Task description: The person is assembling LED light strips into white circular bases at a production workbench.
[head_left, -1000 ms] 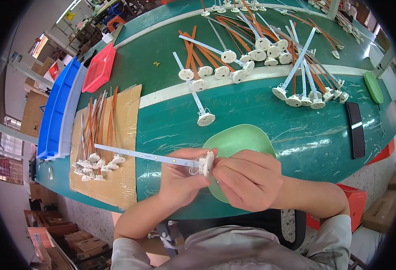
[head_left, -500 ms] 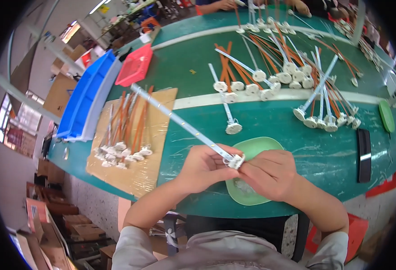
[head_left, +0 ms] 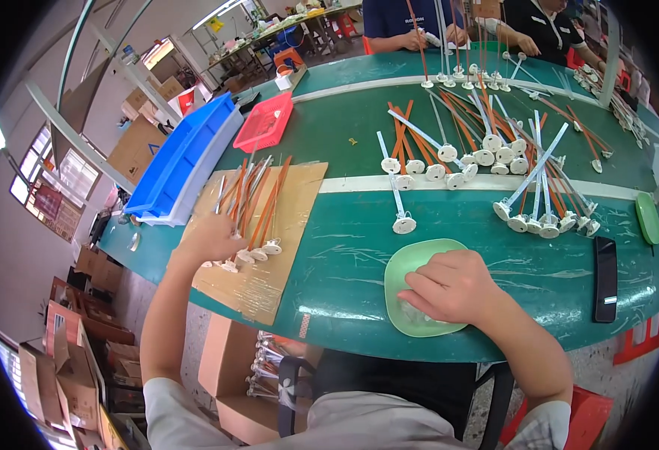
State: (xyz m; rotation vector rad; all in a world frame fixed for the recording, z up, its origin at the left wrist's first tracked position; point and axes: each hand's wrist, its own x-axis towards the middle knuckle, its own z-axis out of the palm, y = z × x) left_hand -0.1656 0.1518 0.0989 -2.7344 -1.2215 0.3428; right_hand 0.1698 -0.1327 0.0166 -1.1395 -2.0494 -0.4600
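Observation:
My left hand (head_left: 211, 238) is over the near end of a pile of orange and silver light strips with round white bases (head_left: 258, 206), on a sheet of brown cardboard (head_left: 299, 195). Its fingers are partly hidden among the strips, so its grip is unclear. My right hand (head_left: 453, 286) is curled over a light green bowl (head_left: 398, 268), thumb and fingers pinched together near small clear pieces (head_left: 413, 311). What those fingertips hold, if anything, is too small to make out. One strip with a white base (head_left: 404, 224) lies beyond the bowl.
More strips (head_left: 487, 154) lie across the green table, others (head_left: 543, 217) at right. A blue divided tray (head_left: 183, 161) and red basket (head_left: 266, 124) stand far left. A black phone (head_left: 605, 281) and green dish (head_left: 648, 217) sit right. Two people work opposite. A cardboard box (head_left: 224, 356) stands below.
My left hand has moved left from the bowl to the pile; the strip both hands held is no longer between them. My right hand stays by the bowl. The view has shifted upward and left.

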